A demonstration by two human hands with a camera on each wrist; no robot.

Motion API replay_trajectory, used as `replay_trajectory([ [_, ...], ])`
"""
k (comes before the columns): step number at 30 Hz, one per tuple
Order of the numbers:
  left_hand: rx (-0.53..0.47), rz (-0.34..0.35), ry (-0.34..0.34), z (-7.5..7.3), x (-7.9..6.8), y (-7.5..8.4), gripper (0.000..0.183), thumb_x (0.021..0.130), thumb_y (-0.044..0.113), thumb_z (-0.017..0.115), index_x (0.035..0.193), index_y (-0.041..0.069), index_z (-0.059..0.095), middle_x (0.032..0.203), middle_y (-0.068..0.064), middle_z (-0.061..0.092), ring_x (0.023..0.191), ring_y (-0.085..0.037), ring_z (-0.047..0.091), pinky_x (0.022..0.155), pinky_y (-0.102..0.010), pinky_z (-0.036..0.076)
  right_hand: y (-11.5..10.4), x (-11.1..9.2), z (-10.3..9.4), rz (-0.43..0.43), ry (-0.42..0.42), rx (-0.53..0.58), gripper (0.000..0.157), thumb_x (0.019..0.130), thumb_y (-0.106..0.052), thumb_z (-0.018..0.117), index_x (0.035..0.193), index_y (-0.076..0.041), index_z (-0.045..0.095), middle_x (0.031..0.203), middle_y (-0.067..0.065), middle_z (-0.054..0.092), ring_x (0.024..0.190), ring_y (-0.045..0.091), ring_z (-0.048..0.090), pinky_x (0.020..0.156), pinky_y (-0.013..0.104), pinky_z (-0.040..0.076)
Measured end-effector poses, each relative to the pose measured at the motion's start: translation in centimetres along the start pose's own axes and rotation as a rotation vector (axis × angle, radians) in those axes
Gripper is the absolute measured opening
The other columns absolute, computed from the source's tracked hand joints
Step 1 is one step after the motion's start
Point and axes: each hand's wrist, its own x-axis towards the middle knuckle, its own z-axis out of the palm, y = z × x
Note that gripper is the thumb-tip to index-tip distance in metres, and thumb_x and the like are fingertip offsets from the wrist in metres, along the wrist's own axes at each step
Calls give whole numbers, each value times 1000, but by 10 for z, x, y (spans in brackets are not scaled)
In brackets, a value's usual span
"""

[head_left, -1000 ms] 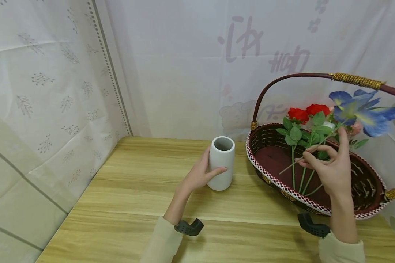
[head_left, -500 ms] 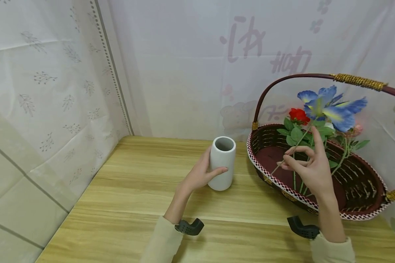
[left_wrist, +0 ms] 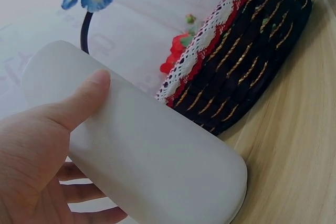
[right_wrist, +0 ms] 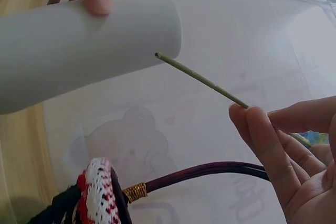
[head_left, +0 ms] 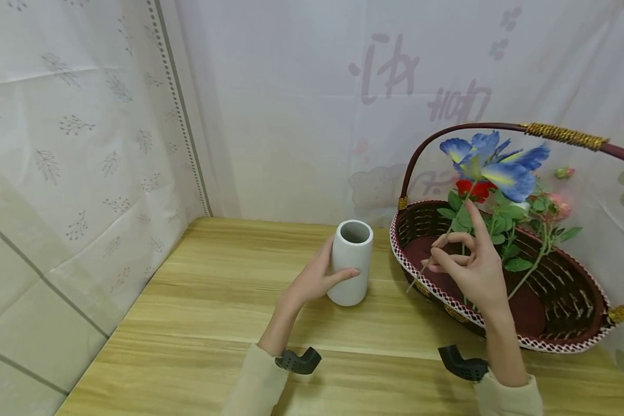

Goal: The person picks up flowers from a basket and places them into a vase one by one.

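A white cylindrical vase [head_left: 351, 260] stands upright on the wooden table. My left hand [head_left: 317, 276] grips it from the left, with the thumb across its front, as the left wrist view [left_wrist: 37, 156] also shows. My right hand [head_left: 473, 268] pinches the thin green stem of a blue iris [head_left: 494, 164] between thumb and fingers, the index finger stretched up along the stem. The bloom is at the top and the bare stem end [right_wrist: 181, 66] points down toward the vase, apart from it. Below the right hand is the dark woven basket [head_left: 567, 346].
Red roses [head_left: 475, 189], a pink flower [head_left: 559, 207] and green leaves lie in the basket. Its tall arched handle [head_left: 447, 130] rises behind the right hand. A pale printed curtain [head_left: 291, 115] hangs behind the wooden table [head_left: 213, 300].
My right hand has moved left with the blue iris, from over the basket's middle toward its left rim, nearer the vase. The left hand and vase have stayed in place.
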Motion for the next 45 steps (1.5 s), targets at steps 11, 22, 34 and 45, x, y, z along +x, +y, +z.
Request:
replay_trajectory([
  [11,-8,5,-15,0,1,0,75,82,23,70,142,12,26,126,1,46,111,-17,48,90,-41,41,-4,14,23,-134,144,137,88,82,16,55,148,-26,15,91,25,52,59,31,63,58,38,52],
  [22,-16,4,-15,0,2,-1,75,82,22,71,142,15,27,127,4,44,112,-16,47,91,-40,41,-1,26,43,-265,250,226,86,82,17,55,147,-22,16,94,27,51,62,32,63,57,36,52],
  [34,-8,16,-9,-1,5,-1,74,81,23,71,141,16,28,126,5,45,111,-15,47,90,-39,42,3,40,71,-384,403,236,82,83,13,57,147,-16,16,95,31,49,65,35,63,58,39,52],
  [45,-5,-13,-10,-1,1,-1,74,82,24,71,142,16,27,127,3,44,113,-16,46,91,-40,41,7,42,84,-362,381,200,82,83,12,57,148,-17,15,98,30,49,65,33,62,60,35,53],
])
